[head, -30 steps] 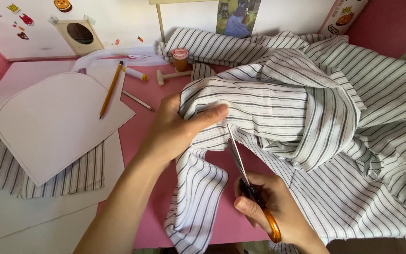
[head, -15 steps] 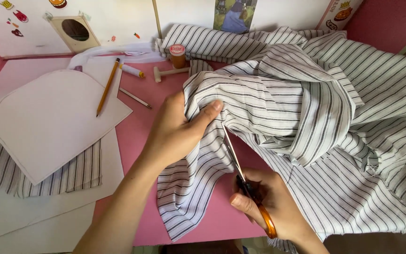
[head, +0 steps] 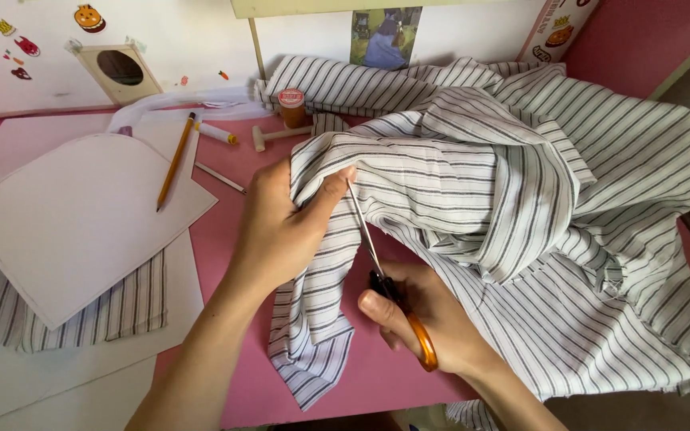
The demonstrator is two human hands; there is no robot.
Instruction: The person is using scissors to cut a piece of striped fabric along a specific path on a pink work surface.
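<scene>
A large white cloth with dark stripes (head: 521, 199) lies bunched over the right half of the pink table (head: 233, 231). My left hand (head: 285, 223) pinches a fold of this cloth near the middle, thumb on top. My right hand (head: 425, 323) grips orange-handled scissors (head: 385, 279), whose blades point up and away into the cloth right beside my left thumb. A cut strip of the cloth hangs down toward the table's front edge below my left hand.
A white paper pattern (head: 73, 215) with rounded corners lies at the left on another striped piece (head: 121, 307). On it rests a pencil (head: 176, 160). Behind stand a thread spool (head: 291, 108), a small marker (head: 217, 133) and a white wall with stickers.
The scissors have advanced further up into the cloth. My left hand has shifted slightly with the fold, and the cut strip below hangs longer.
</scene>
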